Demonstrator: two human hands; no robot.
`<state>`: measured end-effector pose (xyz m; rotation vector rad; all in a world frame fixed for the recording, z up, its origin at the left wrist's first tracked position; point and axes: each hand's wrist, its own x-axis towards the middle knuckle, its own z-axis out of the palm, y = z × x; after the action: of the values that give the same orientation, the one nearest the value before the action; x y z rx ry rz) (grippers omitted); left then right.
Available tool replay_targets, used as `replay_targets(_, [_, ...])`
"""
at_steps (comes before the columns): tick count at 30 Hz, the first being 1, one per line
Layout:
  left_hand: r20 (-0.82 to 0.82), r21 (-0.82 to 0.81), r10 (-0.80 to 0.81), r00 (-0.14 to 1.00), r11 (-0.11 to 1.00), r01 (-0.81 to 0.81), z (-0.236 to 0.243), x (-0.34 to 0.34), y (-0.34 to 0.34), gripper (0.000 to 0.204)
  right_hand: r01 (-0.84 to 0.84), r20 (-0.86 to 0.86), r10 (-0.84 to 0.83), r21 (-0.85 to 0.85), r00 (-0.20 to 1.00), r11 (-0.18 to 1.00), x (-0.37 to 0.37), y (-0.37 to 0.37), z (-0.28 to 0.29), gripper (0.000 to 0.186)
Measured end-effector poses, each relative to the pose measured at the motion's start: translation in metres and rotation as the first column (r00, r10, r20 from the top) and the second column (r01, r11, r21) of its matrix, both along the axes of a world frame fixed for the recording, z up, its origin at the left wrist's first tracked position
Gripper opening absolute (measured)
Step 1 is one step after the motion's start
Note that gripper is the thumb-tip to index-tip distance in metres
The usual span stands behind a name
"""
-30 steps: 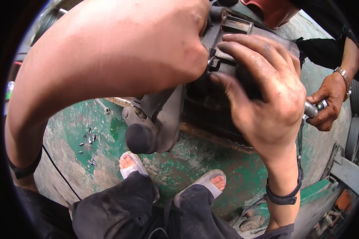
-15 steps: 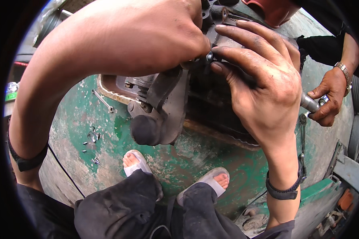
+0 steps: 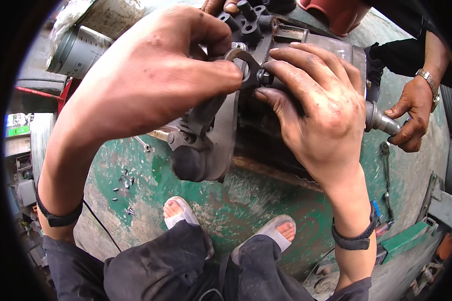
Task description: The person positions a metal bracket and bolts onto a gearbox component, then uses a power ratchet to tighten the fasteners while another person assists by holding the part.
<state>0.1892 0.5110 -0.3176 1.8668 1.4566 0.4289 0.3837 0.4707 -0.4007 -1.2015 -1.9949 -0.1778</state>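
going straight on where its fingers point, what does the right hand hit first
The right hand would most likely meet the curved metal piece just left of its index finger, beside the small bolt, though depth is unclear.

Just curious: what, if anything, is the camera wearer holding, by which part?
The left hand pinches a curved metal piece by its left side; whether the right hand grips the bolt is unclear.

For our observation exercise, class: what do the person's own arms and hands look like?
Both hands are gloveless, with smudges of grime showing on the right fingers. Each arm wears a black band, one left and one right, the right one with a textured weave. Dark fabric sleeves begin beyond the bands.
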Motion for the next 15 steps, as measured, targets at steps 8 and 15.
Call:
replay_targets(8, [-0.02, 0.195, -0.113, 0.993, 0.974, 0.115, -0.011, -0.006, -0.003, 0.035, -0.025, -0.02, 0.025, 0.006, 1.0, 1.0, 0.0, 0.003, -0.003, 0.022])
replay_targets(15, [0.25, 0.093, -0.052, 0.967, 0.995, 0.029, -0.017, 0.004, -0.007, 0.03, 0.06, 0.032, -0.062, 0.058, 0.998, 0.996, -0.005, 0.002, -0.006, 0.016])
